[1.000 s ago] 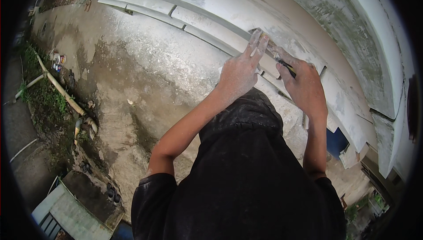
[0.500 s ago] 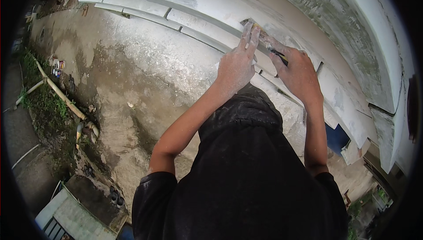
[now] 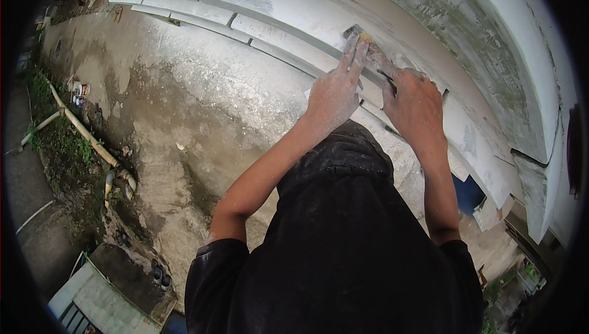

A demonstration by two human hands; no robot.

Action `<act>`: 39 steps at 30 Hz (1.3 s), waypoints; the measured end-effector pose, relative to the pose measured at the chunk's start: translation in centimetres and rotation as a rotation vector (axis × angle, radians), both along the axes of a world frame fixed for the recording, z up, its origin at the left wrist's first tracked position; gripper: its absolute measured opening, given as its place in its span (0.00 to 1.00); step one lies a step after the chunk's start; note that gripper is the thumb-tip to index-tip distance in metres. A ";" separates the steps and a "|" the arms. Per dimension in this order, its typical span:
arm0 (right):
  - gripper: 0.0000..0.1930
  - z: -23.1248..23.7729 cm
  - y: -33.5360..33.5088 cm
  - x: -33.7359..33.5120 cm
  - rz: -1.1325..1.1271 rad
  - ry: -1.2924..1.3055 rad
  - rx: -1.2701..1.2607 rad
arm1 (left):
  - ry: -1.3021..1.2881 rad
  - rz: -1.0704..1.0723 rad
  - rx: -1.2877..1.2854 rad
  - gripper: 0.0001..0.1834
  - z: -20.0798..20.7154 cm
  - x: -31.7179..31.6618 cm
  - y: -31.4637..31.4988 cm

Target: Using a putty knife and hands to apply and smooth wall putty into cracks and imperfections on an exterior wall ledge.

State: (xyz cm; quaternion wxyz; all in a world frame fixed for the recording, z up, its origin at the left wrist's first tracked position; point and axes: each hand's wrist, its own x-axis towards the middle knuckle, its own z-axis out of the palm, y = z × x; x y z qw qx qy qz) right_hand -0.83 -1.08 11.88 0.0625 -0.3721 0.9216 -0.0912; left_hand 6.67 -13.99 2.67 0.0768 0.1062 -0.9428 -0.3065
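Note:
My right hand [image 3: 417, 104] is closed round the dark and yellow handle of a putty knife [image 3: 353, 31], whose blade end lies against a pale, smooth-faced ledge [image 3: 276, 9]. White dust coats both hands. Two outstretched fingers of my left hand [image 3: 334, 95] press on the knife near its blade. Under that palm a white flat piece [image 3: 307, 93] peeks out on both sides, seemingly held by the curled fingers; most of it is hidden.
Further stepped pale ledges [image 3: 190, 12] run below the worked one. A rough wall face [image 3: 485, 46] curves up at the right. Down on the left are concrete ground [image 3: 159, 131], a bamboo pole [image 3: 86, 131], a small white bucket [image 3: 84, 89] and a pale roof [image 3: 110, 300].
Both hands and the putty knife have slid slightly to the right along the ledge. The white piece under my left palm has shifted with the hand.

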 end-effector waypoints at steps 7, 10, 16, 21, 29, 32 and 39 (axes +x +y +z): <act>0.18 -0.3 0.5 0.5 -0.057 -0.041 0.049 | -0.010 -0.071 -0.020 0.48 -0.1 0.2 0.0; 0.19 -0.9 0.1 0.1 -0.012 0.001 0.083 | -0.047 -0.011 -0.022 0.48 0.3 0.0 -0.8; 0.21 -0.2 1.5 0.6 -0.011 0.034 0.043 | 0.019 -0.096 -0.006 0.47 0.4 0.4 0.2; 0.19 -0.1 1.1 1.2 -0.092 -0.080 0.026 | -0.051 -0.142 -0.012 0.47 0.7 0.7 -0.5; 0.10 -0.8 0.8 1.5 -0.050 -0.019 -0.027 | -0.064 -0.133 -0.043 0.46 0.8 0.4 -1.0; 0.10 -2.1 -0.1 0.7 -0.074 -0.016 0.008 | -0.059 -0.105 -0.042 0.46 0.9 0.4 -0.4; 0.08 -0.5 0.8 2.1 -0.082 -0.044 0.002 | -0.096 -0.146 -0.013 0.45 1.2 1.0 -1.0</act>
